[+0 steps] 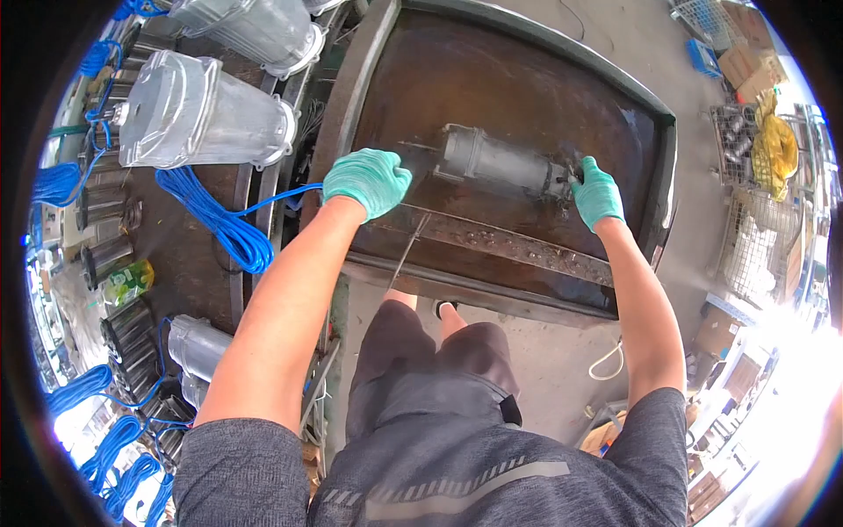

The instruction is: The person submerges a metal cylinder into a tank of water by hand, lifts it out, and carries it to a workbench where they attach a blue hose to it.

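In a green glove, my left hand (367, 183) is closed over the tank's left rim. A blue cable (303, 189) runs into it from the left. A grey metal motor (500, 162), cylindrical with a wider left end, lies partly sunk in brown water, tilted slightly down to the right. My right hand (599, 193), also green-gloved, grips the fitting at the motor's right end; its fingertips are partly hidden there. The water ripples around that end. Both hands are over the dark metal tank (360, 79).
A rusty crossbar (509, 241) spans the tank's near side, with a thin rod (411, 250) leaning there. On the left bench, a larger motor (206, 110) stands beside a coiled blue cable (215, 220). Wire baskets (762, 237) and a yellow bag (773, 149) are at right.
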A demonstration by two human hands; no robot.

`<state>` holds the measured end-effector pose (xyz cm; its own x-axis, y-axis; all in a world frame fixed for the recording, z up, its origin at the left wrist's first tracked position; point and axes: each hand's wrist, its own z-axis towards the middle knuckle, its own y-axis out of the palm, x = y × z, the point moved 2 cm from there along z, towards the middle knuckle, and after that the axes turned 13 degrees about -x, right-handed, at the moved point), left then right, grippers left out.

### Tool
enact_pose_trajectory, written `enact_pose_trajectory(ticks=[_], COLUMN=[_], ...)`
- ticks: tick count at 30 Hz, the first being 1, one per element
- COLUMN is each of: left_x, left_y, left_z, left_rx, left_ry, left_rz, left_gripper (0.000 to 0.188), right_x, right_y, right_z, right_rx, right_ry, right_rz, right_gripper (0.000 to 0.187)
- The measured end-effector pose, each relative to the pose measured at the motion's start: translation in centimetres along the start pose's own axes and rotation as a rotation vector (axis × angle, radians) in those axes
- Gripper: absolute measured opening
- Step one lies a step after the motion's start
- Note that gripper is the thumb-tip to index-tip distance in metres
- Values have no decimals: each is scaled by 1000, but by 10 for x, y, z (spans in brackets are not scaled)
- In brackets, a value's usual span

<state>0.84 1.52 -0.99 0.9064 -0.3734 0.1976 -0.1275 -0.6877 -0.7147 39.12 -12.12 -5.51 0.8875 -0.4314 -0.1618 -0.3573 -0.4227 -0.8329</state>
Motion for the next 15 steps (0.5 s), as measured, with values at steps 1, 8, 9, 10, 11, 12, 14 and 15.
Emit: enact_pose_trajectory(ticks=[1, 8, 9, 10, 11, 12, 14, 15], left_x=[-3, 10, 9, 9, 10, 9, 10, 9], left_y=[-2, 6, 6, 6, 7, 8, 8, 7], left_z=[-2, 2, 3, 4, 4, 2, 2, 2], left_rx=[20, 25, 22, 24, 25, 27, 30, 30], left_ry=[2, -12, -18, -18, -20, -26, -21, -19], left_rz=[-3, 18, 15, 17, 19, 20, 26, 31], left_gripper=[35, 33, 33, 34, 34, 34, 34, 34], right_x=[-4, 22, 21, 20, 22, 21, 21, 21], right_y=[0, 8, 8, 8, 8, 9, 9, 8], right_z=[-4, -5, -4, -7, -10, -11, -16, -20], right_rx=[25, 10, -10, 6, 11, 15, 10, 19], right_ry=[-21, -128, -116, -145, -142, -144, -121, -132], right_rz=[24, 108, 106, 120, 140, 159, 192, 187], right_gripper=[30, 20, 20, 20, 20, 20, 21, 22])
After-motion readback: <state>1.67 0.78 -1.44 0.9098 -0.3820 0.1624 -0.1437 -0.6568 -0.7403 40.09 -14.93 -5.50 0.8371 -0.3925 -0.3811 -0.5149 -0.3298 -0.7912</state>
